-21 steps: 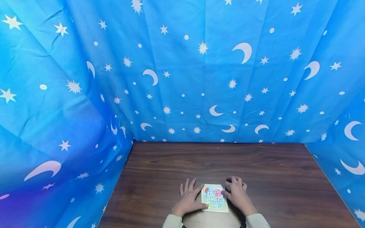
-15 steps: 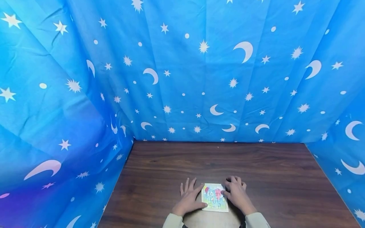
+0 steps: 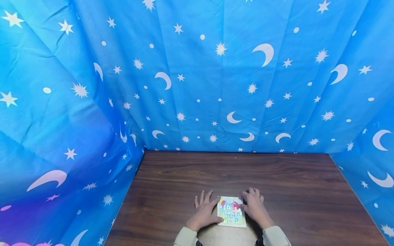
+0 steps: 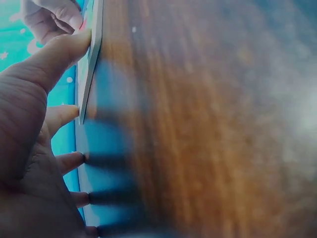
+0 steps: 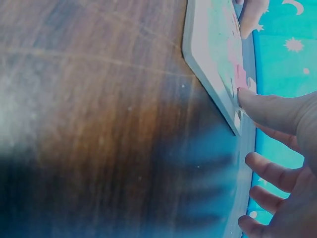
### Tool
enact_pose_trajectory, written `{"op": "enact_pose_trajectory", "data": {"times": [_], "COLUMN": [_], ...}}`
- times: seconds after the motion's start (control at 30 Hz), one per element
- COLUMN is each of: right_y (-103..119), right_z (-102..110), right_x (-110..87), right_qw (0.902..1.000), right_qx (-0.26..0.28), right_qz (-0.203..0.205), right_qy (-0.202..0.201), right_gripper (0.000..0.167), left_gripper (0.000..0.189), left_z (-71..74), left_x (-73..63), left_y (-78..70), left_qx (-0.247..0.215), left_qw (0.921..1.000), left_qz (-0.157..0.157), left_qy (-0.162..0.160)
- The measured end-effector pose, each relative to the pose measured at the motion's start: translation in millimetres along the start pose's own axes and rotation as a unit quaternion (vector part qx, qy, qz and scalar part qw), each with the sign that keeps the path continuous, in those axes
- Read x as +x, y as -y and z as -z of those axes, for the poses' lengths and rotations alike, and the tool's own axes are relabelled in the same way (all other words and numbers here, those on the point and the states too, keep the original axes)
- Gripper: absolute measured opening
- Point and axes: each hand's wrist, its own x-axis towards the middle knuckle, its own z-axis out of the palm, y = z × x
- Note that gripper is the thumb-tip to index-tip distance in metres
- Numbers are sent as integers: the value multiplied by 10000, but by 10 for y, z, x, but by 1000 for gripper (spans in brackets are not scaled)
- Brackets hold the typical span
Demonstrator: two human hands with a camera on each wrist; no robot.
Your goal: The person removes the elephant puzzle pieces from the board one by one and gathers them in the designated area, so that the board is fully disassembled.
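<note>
A small jigsaw puzzle (image 3: 231, 221) with a pale frame and a cartoon picture in blue, green and pink lies on the table. My left hand (image 3: 201, 215) steadies its left side with fingers spread. The left thumb presses the near-left corner, and the index fingertip touches the far-left corner. At the puzzle's right side, my right hand (image 3: 254, 207) pinches a pink puzzle piece (image 5: 240, 77) with thumb and index finger. That piece stands slightly raised near the far-right edge, and the index fingertip is partly hidden. The other right fingers are bent, tips toward the table.
The dark wood-grain table (image 3: 172, 177) extends around the puzzle on all sides. Blue cloth (image 3: 197, 68) printed with white stars and moons hangs behind the table and along both sides.
The right thumb and fingers shift slightly at the puzzle's far-right part, and the pink area there looks darker. The left hand keeps its hold. The head view tilts a little.
</note>
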Motion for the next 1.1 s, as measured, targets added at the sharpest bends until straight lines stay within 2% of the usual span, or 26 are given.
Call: {"op": "enact_pose_trajectory", "data": {"times": [0.27,0.53,0.7,0.83,1.1], "right_y": [-33,-1,26,51,2], "right_z": [26,64,111,144,87], "right_x": [13,32,13,-11,-22], "right_qw": [9989,9987,9982,9972,9964], "right_qx": [459,504,522,604,847], "right_qz": [-1,-40,210,356,-89], "right_qy": [-42,104,208,245,-56], "right_gripper": [28,29,31,26,13], "left_gripper": [83,81,82,82,81], "left_z": [20,4,14,20,9], "left_x": [10,35,41,47,32], "left_y": [-30,-30,-36,-33,-39], "left_qx": [136,178,158,178,180], "left_qw": [9999,9998,9998,9998,9998], "left_qz": [-98,-44,-83,-82,-77], "left_qy": [5,69,49,15,-3]}}
